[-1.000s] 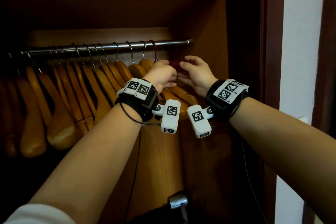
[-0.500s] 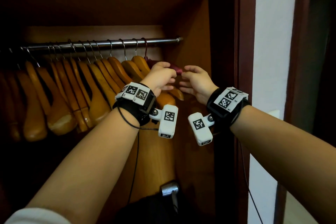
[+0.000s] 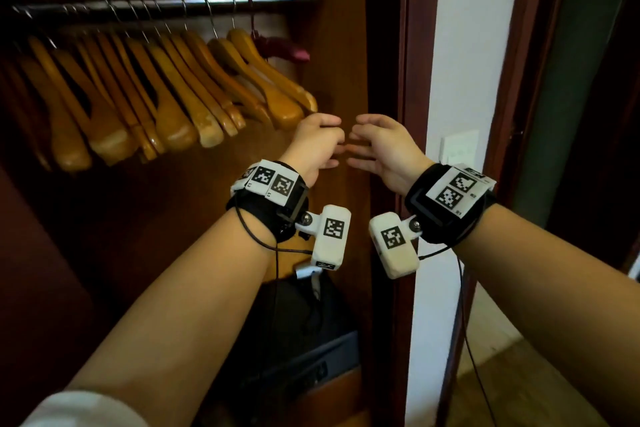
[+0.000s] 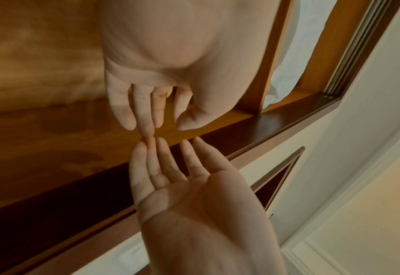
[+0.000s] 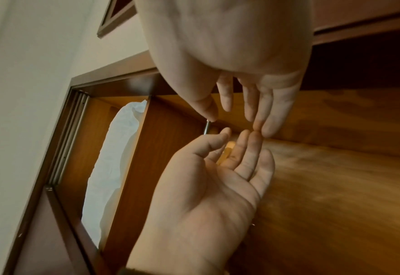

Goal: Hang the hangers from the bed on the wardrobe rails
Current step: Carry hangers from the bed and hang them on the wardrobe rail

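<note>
Both hands have dropped from the dark red hanger (image 3: 277, 47), now hanging at the rail's (image 3: 166, 5) right end, twelve o'clock of them. Wooden hangers (image 3: 180, 90): stiff, light; grasp at the neck. Left hand (image 3: 317, 146) and right hand (image 3: 382, 146) are relaxed, empty.

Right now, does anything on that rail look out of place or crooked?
One thing: the dark red hanger at the right end of the rail differs from the row of wooden hangers and sits turned a different way, its arm pointing right. Both the left hand and right hand are empty, below the row.
</note>
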### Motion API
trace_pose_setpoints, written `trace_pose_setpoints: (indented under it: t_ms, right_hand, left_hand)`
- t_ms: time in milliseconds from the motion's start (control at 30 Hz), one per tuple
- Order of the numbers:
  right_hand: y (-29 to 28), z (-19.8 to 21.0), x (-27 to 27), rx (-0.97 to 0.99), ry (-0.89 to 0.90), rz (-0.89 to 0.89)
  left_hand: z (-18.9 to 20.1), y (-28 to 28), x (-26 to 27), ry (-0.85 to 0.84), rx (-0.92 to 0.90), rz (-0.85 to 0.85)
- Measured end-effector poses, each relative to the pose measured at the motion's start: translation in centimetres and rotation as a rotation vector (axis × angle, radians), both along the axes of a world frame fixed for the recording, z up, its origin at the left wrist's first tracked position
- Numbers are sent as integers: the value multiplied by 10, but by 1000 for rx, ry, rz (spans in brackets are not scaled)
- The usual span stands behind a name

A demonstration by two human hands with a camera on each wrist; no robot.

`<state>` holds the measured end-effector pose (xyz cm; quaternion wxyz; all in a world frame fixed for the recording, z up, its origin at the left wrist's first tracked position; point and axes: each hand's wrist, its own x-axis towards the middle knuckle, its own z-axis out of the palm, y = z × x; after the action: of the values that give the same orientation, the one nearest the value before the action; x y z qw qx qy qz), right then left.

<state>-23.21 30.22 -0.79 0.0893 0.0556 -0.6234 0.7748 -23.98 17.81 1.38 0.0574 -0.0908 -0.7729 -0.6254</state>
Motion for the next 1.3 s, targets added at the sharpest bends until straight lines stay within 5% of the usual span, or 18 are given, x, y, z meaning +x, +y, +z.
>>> trace_pose_setpoints:
  t_ms: [267, 833, 1067, 1300]
  right_hand:
    - [40, -74, 77, -109, -185, -79]
    - [55, -157, 236, -198, -301, -696]
    - [79, -189, 355, -337, -351, -1001]
    - [96, -192, 519, -434, -314, -1346]
  left_hand:
    - [-66, 35, 48, -162, -4, -113]
    - [-162, 65, 122, -329, 13, -580]
    - [-198, 131, 211, -392, -99, -898]
    - [-203, 204, 362, -381, -214, -1272]
